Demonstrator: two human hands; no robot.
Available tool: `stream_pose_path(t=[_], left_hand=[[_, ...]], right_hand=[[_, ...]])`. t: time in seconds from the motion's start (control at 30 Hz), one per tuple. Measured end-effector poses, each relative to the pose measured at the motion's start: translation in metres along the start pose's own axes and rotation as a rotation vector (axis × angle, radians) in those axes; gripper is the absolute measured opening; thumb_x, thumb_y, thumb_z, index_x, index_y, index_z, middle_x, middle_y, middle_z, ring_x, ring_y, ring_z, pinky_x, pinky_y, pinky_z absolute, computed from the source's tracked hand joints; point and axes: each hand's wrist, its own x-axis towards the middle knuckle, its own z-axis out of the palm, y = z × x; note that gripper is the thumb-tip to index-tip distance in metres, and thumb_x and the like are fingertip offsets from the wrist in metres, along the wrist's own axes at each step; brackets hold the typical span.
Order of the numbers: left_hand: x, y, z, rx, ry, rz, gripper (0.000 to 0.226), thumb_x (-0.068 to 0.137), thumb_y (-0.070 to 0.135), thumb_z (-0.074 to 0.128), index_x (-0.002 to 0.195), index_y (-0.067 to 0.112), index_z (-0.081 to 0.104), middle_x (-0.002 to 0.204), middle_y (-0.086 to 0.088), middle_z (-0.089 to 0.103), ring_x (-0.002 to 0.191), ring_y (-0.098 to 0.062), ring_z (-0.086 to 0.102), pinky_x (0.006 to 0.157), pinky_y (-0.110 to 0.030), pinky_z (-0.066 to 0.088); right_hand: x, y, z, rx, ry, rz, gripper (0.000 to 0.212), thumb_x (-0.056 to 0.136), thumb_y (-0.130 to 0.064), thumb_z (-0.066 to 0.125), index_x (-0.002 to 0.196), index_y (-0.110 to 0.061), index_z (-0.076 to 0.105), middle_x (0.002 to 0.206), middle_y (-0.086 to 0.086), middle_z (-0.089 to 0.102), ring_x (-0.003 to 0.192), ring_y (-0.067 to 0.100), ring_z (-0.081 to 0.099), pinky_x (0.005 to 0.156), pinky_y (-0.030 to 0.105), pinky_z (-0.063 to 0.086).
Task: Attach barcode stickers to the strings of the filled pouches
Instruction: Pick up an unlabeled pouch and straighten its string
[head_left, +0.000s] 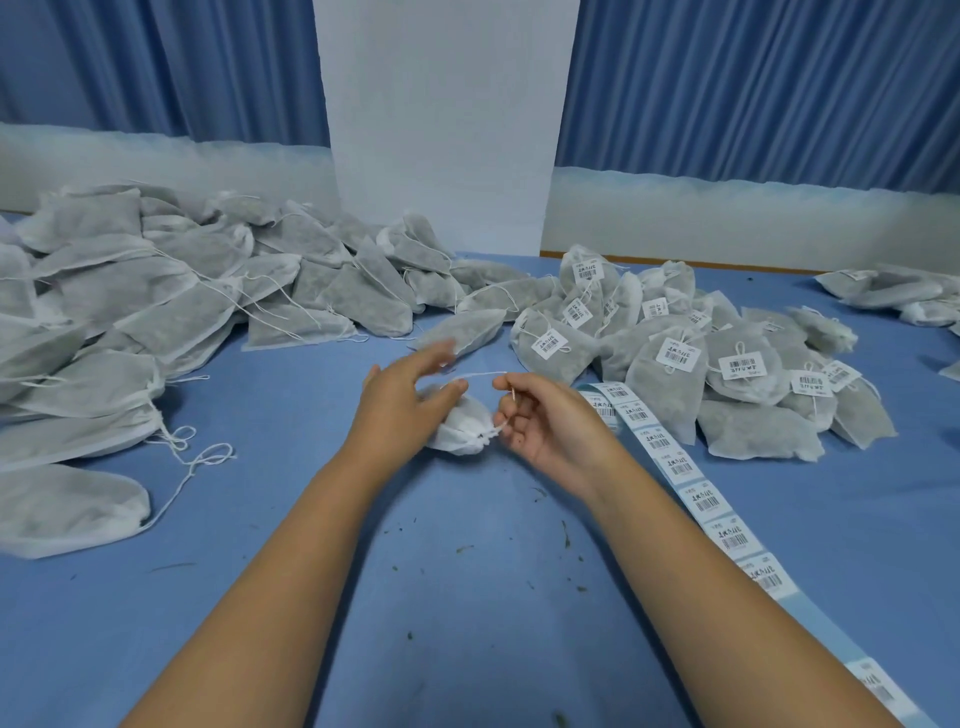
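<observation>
Blue curtains (753, 88) hang behind a white pillar (447, 119) at the back of the room. In front stretches a blue-covered desk (467, 613) flecked with dry crumbs (566, 535). A big heap of unlabelled pouches (156, 301) fills its left side, and a smaller heap of labelled pouches (701, 364) lies on the right. A sticker strip (691, 483) runs along the desk under the right forearm.

One filled pouch (462, 428) lies mid-desk between the hands. The left grip (400, 410) is released: it rests on the pouch, thumb tip touching the cloth, the other fingers spread and blurred. The right grip (540, 421) pinches the pouch's string (483, 374) between thumb and forefinger, its remaining fingers loosely curled.
</observation>
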Motion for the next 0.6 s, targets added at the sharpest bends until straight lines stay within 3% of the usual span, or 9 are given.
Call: stream_pose_path(t=[0.07, 0.2, 0.3, 0.43, 0.53, 0.6], left_hand=[[-0.001, 0.002, 0.002, 0.084, 0.122, 0.083, 0.053, 0.085, 0.010, 0.072, 0.134, 0.018, 0.054, 0.118, 0.012, 0.050, 0.109, -0.008, 0.057, 0.109, -0.044, 0.038], [-0.006, 0.015, 0.003, 0.078, 0.306, 0.360, 0.027, 0.074, 0.006, 0.062, 0.098, 0.018, 0.069, 0.100, 0.012, 0.050, 0.088, 0.008, 0.049, 0.092, -0.043, 0.046], [-0.012, 0.019, 0.008, 0.184, 0.212, 0.463, 0.016, 0.073, 0.016, 0.067, 0.085, 0.023, 0.074, 0.088, 0.013, 0.054, 0.086, -0.001, 0.050, 0.089, -0.036, 0.035], [-0.014, 0.014, 0.014, 0.263, 0.095, 0.383, 0.026, 0.077, 0.036, 0.066, 0.102, 0.026, 0.067, 0.100, 0.020, 0.064, 0.100, -0.006, 0.058, 0.096, -0.028, 0.025], [-0.010, 0.012, 0.018, 0.129, -0.013, 0.296, 0.018, 0.083, 0.023, 0.071, 0.097, 0.026, 0.061, 0.088, 0.029, 0.063, 0.092, 0.008, 0.060, 0.107, -0.035, 0.032], [-0.010, 0.009, 0.021, 0.150, -0.136, 0.251, 0.016, 0.088, 0.017, 0.068, 0.095, 0.030, 0.060, 0.083, 0.027, 0.064, 0.087, 0.011, 0.058, 0.115, -0.039, 0.025]], right_hand=[[0.000, 0.000, 0.004, 0.168, 0.011, -0.008, 0.013, 0.094, -0.010, 0.057, 0.087, -0.006, 0.067, 0.064, 0.007, 0.066, 0.061, 0.018, 0.068, 0.052, 0.022, 0.052], [0.002, 0.000, 0.007, 0.323, 0.061, -0.095, 0.007, 0.096, -0.010, 0.057, 0.097, -0.006, 0.063, 0.078, 0.010, 0.074, 0.072, 0.018, 0.073, 0.055, 0.020, 0.054], [0.002, 0.001, 0.008, 0.387, 0.049, -0.127, 0.004, 0.096, -0.010, 0.055, 0.098, -0.007, 0.058, 0.089, 0.011, 0.076, 0.080, 0.019, 0.074, 0.057, 0.020, 0.055], [-0.001, -0.001, 0.007, 0.452, -0.026, -0.135, 0.004, 0.096, -0.008, 0.053, 0.095, -0.007, 0.056, 0.105, 0.016, 0.074, 0.095, 0.024, 0.073, 0.068, 0.022, 0.058], [-0.003, -0.004, 0.007, 0.459, -0.071, -0.126, 0.008, 0.096, -0.008, 0.052, 0.091, -0.006, 0.058, 0.108, 0.016, 0.073, 0.099, 0.026, 0.072, 0.065, 0.023, 0.059], [-0.003, -0.005, 0.006, 0.413, -0.060, -0.135, 0.009, 0.097, -0.009, 0.051, 0.092, -0.006, 0.058, 0.107, 0.016, 0.073, 0.100, 0.025, 0.072, 0.064, 0.024, 0.058]])
